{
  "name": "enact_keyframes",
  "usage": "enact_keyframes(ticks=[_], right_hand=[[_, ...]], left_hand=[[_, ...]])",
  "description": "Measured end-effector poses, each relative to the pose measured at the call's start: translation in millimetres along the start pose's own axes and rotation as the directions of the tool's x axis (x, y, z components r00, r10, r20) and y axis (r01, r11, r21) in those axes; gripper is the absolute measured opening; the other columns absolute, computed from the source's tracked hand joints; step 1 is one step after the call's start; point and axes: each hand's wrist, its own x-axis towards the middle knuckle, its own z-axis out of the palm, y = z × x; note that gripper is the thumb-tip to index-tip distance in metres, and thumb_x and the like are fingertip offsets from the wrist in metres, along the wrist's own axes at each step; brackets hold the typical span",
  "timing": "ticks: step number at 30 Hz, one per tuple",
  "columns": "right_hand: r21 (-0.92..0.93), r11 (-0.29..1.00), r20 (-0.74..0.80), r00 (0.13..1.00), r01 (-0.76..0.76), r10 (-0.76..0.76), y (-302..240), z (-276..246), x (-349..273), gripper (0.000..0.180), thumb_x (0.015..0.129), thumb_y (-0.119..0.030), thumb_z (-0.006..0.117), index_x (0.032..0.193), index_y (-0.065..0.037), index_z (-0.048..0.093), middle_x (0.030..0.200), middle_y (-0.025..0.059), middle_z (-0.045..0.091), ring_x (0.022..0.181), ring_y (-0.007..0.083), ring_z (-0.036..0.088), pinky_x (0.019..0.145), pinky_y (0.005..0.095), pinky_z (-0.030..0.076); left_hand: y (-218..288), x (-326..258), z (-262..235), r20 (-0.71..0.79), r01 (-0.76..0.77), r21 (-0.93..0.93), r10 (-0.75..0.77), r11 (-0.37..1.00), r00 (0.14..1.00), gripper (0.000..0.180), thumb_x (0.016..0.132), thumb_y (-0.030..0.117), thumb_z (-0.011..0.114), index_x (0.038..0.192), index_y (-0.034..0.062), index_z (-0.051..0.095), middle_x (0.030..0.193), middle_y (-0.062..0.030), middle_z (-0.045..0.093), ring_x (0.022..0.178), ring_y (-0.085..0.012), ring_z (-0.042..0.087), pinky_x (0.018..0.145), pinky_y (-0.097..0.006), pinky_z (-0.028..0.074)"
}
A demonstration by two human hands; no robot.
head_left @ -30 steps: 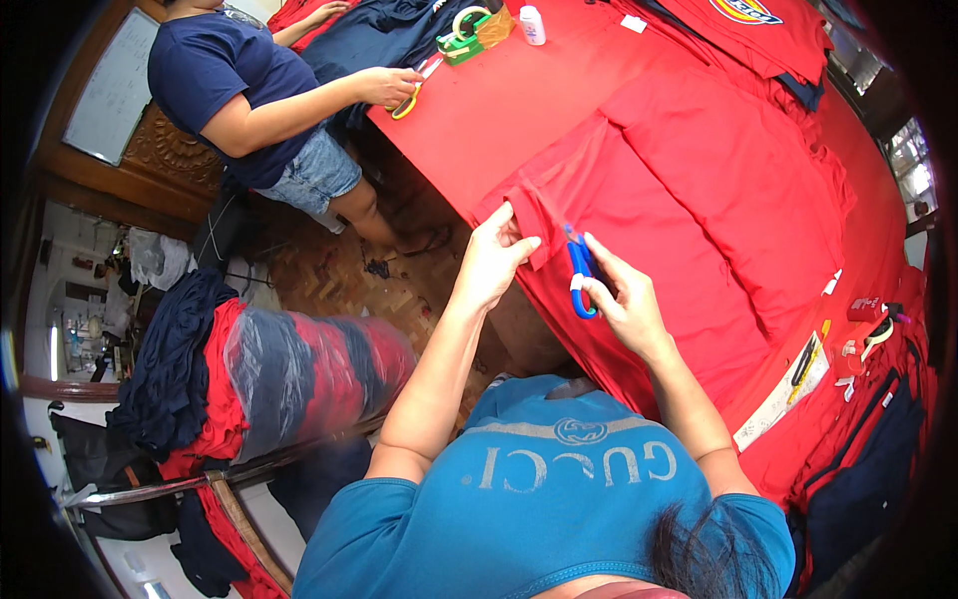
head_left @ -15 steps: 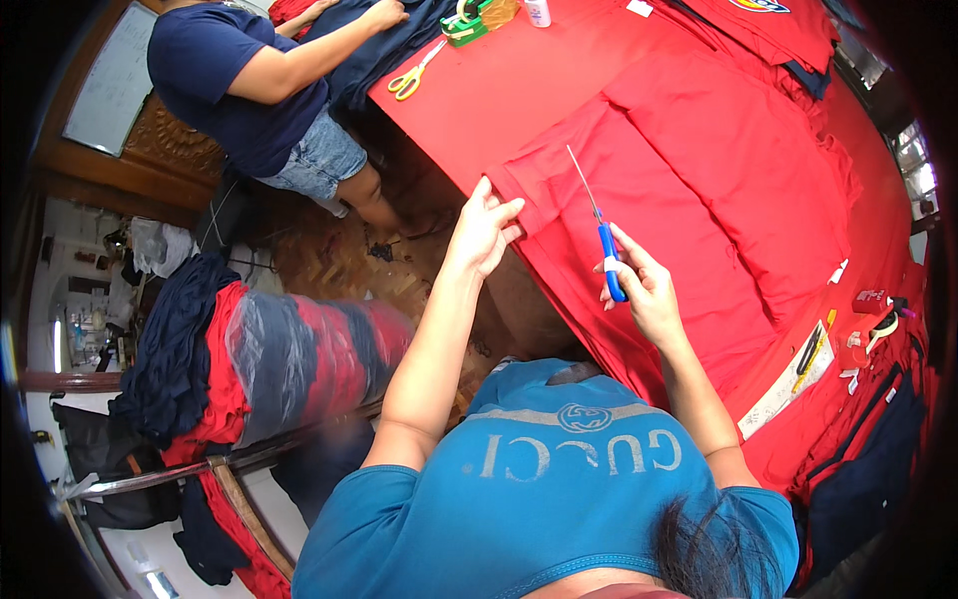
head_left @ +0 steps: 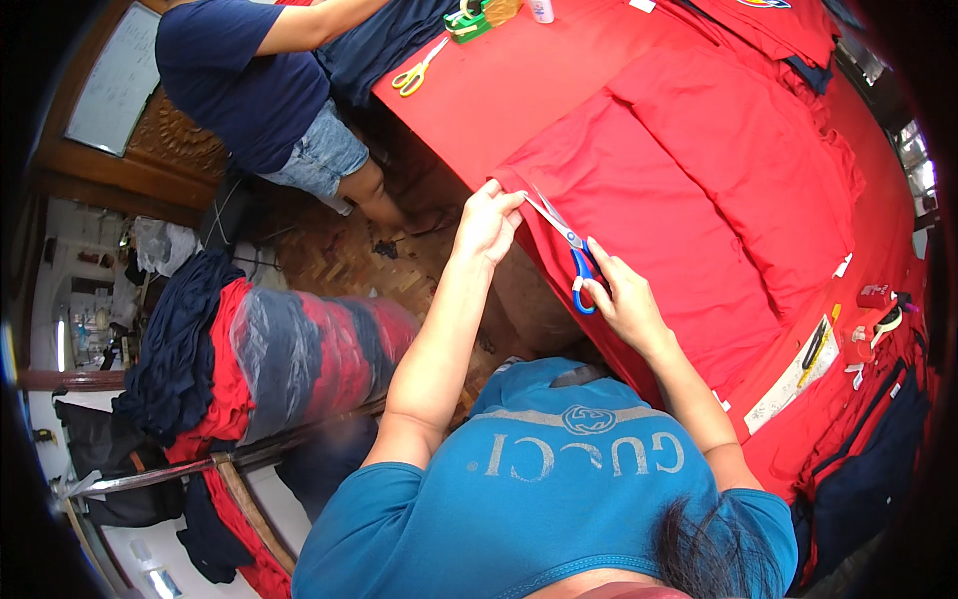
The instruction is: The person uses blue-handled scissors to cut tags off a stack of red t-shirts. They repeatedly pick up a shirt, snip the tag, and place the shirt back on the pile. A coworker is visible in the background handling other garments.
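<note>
A red garment point(head_left: 689, 200) lies spread over the table, its hem at the table's left edge. At that hem my left hand point(head_left: 486, 225) is closed, thumb and fingers pinching the cloth's edge. My right hand point(head_left: 627, 304) grips a pair of blue-handled scissors point(head_left: 574, 245), with fingers round the handles. The blades are parted and their tips point at my left fingertips, right beside the hem. Whether the blades touch a thread or the cloth is too small to tell.
Yellow-handled scissors point(head_left: 410, 80), a green tape dispenser point(head_left: 469, 22) and a white bottle point(head_left: 540, 10) are at the table's far side. A person point(head_left: 239, 80) stands there over dark cloth. A plastic-wrapped bundle point(head_left: 309, 359) is at left; a white ruler-like piece point(head_left: 793, 384) lies at right.
The scissors have swung left and opened, bringing their tips to my left fingertips. My left fingers have closed on the hem. The other person's arm has moved farther off.
</note>
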Motion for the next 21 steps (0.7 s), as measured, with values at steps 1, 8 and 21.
enact_keyframes(ticks=[1, 8, 21], right_hand=[[0.006, 1.000, -0.020, 1.000, 0.009, -0.009, 0, 2, 0, 0.055, 0.088, -0.012, 0.064, 0.138, -0.001, 0.044, 0.108, 0.0224, 0.061, 0.092, 0.0321, 0.063, 0.083, 0.0358, 0.049], [0.076, 0.997, 0.006, 1.000, -0.001, 0.000, -4, -1, 3, 0.055, 0.088, -0.011, 0.064, 0.138, -0.002, 0.044, 0.118, 0.0229, 0.060, 0.105, 0.0332, 0.062, 0.090, 0.0345, 0.048], [0.412, 0.899, 0.100, 0.989, -0.145, 0.113, -3, -7, 11, 0.050, 0.089, -0.006, 0.056, 0.137, -0.001, 0.045, 0.124, 0.0210, 0.059, 0.111, 0.0245, 0.061, 0.092, 0.0339, 0.047]], left_hand=[[-1, 0, -1, -0.008, 0.013, -0.026, -0.013, 1.000, 1.000, 0.026, 0.084, -0.007, 0.056, 0.108, 0.0033, 0.055, 0.098, -0.0052, 0.060, 0.092, -0.0160, 0.060, 0.085, -0.034, 0.047], [6, -14, 13, -0.007, 0.052, -0.068, -0.052, 0.996, 0.999, 0.025, 0.089, -0.006, 0.050, 0.112, -0.0003, 0.057, 0.108, -0.0113, 0.065, 0.098, -0.0201, 0.064, 0.089, -0.033, 0.052], [13, -27, 25, 0.033, -0.022, 0.086, 0.020, 0.996, 0.999, 0.030, 0.088, -0.005, 0.055, 0.116, 0.0043, 0.058, 0.110, -0.0058, 0.062, 0.097, -0.0146, 0.061, 0.084, -0.032, 0.052]])
